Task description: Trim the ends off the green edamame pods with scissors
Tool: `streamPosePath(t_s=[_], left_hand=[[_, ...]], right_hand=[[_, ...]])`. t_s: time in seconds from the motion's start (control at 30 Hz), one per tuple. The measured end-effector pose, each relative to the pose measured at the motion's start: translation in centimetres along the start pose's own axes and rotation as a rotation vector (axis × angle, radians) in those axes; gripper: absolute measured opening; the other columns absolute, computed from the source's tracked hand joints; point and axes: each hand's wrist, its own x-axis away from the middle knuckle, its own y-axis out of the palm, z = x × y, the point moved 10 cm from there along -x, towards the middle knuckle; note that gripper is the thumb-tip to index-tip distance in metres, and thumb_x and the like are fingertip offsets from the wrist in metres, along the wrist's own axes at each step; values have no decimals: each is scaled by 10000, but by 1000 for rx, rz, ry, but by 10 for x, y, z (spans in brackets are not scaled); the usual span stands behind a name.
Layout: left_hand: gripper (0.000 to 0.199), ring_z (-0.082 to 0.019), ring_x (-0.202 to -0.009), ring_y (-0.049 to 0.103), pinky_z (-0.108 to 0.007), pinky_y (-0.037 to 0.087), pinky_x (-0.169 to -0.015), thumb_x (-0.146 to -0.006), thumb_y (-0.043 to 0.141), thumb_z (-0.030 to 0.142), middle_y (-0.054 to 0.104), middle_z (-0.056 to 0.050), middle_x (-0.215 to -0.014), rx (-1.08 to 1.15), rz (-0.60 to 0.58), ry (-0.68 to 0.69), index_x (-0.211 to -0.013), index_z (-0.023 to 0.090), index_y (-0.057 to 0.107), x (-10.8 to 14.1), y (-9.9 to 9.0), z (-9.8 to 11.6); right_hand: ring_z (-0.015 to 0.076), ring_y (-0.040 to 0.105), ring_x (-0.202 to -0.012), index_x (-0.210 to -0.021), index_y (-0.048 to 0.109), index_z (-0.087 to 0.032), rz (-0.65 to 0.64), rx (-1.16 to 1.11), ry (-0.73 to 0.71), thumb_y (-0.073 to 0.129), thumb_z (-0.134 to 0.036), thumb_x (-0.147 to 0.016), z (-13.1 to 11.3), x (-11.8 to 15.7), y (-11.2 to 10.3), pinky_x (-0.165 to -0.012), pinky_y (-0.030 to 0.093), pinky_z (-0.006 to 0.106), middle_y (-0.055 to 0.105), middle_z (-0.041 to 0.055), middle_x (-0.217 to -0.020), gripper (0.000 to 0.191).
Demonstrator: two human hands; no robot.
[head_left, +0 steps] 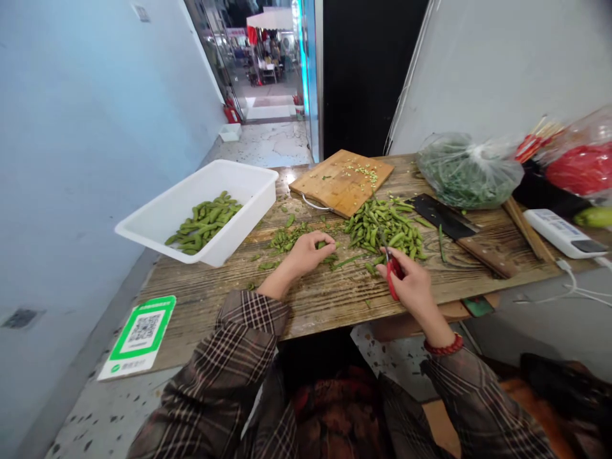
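Red-handled scissors are gripped in my right hand, their blades pointing up toward a heap of green bean pods on the wooden table. My left hand is closed in a pinch on a green pod near the middle of the table. Just beyond that hand lie small green trimmings. More pods rest inside a white plastic tub at the left.
A cutting board with small bits lies behind the heap. Right of it are a cleaver, a bag of greens, a wooden strip and a white power strip. A green QR card sits at the left front.
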Motion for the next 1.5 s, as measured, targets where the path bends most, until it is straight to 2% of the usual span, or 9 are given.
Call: streamPosePath(t_s=[0.13, 0.3, 0.47, 0.73, 0.9, 1.07, 1.2, 1.33, 1.5], left_hand=[[266, -93, -556, 501, -200, 395, -514, -805, 566, 388, 679, -21, -775, 258, -66, -142, -856, 146, 665, 9, 4, -2], [194, -117, -656, 572, -231, 453, -678, -770, 619, 302, 684, -17, -721, 318, -78, -70, -835, 137, 700, 9, 6, 12], [149, -154, -784, 632, -261, 464, -787, -759, 644, 270, 718, -39, -823, 332, -92, 10, -795, 140, 706, 10, 10, 22], [137, -159, -793, 621, -264, 464, -783, -776, 644, 264, 693, -49, -806, 355, -118, 48, -788, 140, 701, 11, 16, 25], [134, -156, -790, 593, -271, 448, -789, -761, 656, 266, 663, -47, -794, 283, -53, 89, -759, 140, 703, 10, 11, 25], [168, -129, -722, 572, -240, 445, -714, -748, 649, 294, 652, -18, -743, 345, -88, -5, -733, 128, 669, 11, 15, 21], [158, -67, -526, 468, -177, 379, -494, -737, 634, 298, 615, 16, -664, 500, -54, -205, -772, 147, 606, 14, 15, 5], [214, -51, -500, 447, -132, 286, -402, -707, 667, 288, 634, 2, -687, 796, 33, -350, -823, 166, 535, 17, 11, -8], [262, -45, -514, 439, -112, 261, -377, -699, 697, 282, 658, -19, -747, 963, -7, -354, -838, 170, 506, 19, 17, -3]], right_hand=[[162, 569, -642, -1177, 636, -203, -147, 88, -157, 613, -480, -814, -31, -2, 19, -621, 504, 304, 647, 53, -813, 458], [138, 521, -600, -1234, 589, -218, -299, 27, -234, 612, -466, -826, -56, -4, 44, -580, 486, 279, 597, 31, -797, 478], [143, 518, -615, -1215, 602, -209, -281, 10, -245, 646, -457, -806, -57, -4, 52, -588, 475, 283, 586, 26, -791, 480], [157, 521, -647, -1233, 590, -206, -261, -2, -280, 629, -428, -832, -55, 1, 53, -607, 476, 294, 564, 24, -761, 459], [166, 552, -658, -1267, 571, -183, -250, 38, -341, 601, -410, -862, -56, 3, 53, -627, 491, 300, 598, 43, -781, 466], [194, 635, -783, -1278, 563, -188, -257, 71, -351, 581, -377, -883, -56, 5, 55, -722, 529, 317, 673, 96, -944, 439], [215, 651, -881, -1252, 573, -206, -203, 55, -323, 585, -382, -878, -56, 3, 49, -778, 538, 340, 680, 105, -1040, 414], [206, 632, -798, -1212, 585, -196, -116, 41, -254, 610, -404, -852, -52, -2, 40, -708, 540, 335, 663, 97, -958, 416], [168, 559, -671, -1223, 565, -217, -169, 29, -275, 634, -399, -834, -55, -2, 46, -617, 507, 305, 587, 42, -821, 435]])
